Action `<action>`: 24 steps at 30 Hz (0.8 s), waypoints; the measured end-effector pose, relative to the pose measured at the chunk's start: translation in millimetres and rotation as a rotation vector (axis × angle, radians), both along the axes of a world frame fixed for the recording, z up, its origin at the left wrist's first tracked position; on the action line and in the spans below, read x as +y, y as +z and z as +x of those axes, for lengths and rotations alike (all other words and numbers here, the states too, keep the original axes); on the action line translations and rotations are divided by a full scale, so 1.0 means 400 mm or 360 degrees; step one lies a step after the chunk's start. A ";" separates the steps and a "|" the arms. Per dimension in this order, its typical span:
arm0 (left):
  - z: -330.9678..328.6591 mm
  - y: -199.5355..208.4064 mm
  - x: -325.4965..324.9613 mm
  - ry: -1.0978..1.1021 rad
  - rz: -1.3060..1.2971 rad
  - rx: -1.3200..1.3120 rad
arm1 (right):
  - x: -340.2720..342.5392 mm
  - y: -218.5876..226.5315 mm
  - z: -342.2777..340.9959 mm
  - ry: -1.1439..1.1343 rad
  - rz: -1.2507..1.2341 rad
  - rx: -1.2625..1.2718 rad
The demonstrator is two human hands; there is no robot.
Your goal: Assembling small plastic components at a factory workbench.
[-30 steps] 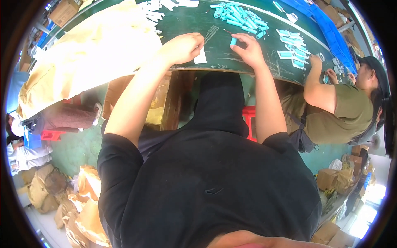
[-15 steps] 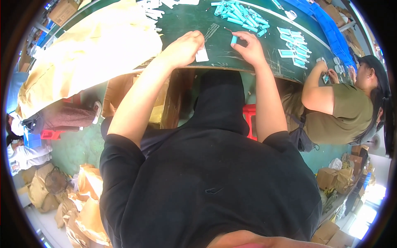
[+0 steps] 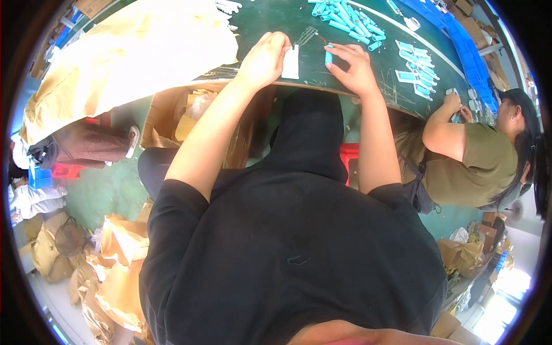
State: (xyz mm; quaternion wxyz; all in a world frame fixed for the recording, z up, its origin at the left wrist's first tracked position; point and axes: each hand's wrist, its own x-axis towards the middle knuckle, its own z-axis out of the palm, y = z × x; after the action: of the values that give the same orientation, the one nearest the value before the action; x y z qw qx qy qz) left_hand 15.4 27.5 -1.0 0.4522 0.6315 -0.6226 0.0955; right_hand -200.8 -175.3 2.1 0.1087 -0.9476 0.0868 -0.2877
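Observation:
My left hand [image 3: 266, 60], fingers closed, pinches the upper end of a flat white rectangular piece [image 3: 291, 62] near the table's front edge. Beyond its fingertips lies a thin see-through ladder-like strip [image 3: 306, 36]. Between thumb and fingers of my right hand [image 3: 355, 68] a small teal battery-like cylinder [image 3: 328, 56] stands upright. A dark red wire [image 3: 322, 39] shows just above that cylinder. Farther off is a pile of similar teal cylinders [image 3: 351, 22]. To the right, several white holders with teal cylinders [image 3: 417, 68] are grouped together.
Brown paper [image 3: 132, 52] covers the left of the green table [image 3: 253, 17]. White parts [image 3: 228, 7] sit at its far side. Blue bins [image 3: 468, 52] line the far right. Beside me on the right, a person [image 3: 489, 149] handles small parts. A cardboard box [image 3: 164, 118] is under the table.
The view has shifted, so the table's things appear farther right. More of the white piece shows below my left hand. Both hands keep their holds; the neighbour's hands have moved slightly.

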 end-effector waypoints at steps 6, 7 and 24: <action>-0.011 -0.002 0.011 0.0157 0.0059 0.0005 | -0.004 -0.014 -0.010 -0.0089 0.0113 -0.0035; -0.012 -0.004 0.008 0.0161 -0.0023 0.0022 | -0.009 -0.015 -0.012 -0.0083 0.0147 -0.0045; 0.020 -0.017 0.000 0.0177 -0.0112 0.0604 | 0.173 0.055 0.077 0.0326 0.0573 -0.0259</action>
State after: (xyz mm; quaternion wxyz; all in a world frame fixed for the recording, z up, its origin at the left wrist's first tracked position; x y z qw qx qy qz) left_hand 23.6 27.6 -7.9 0.5775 0.6553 -0.4865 0.0213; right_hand -170.0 -106.3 24.2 0.3113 -0.8905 0.0311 -0.3305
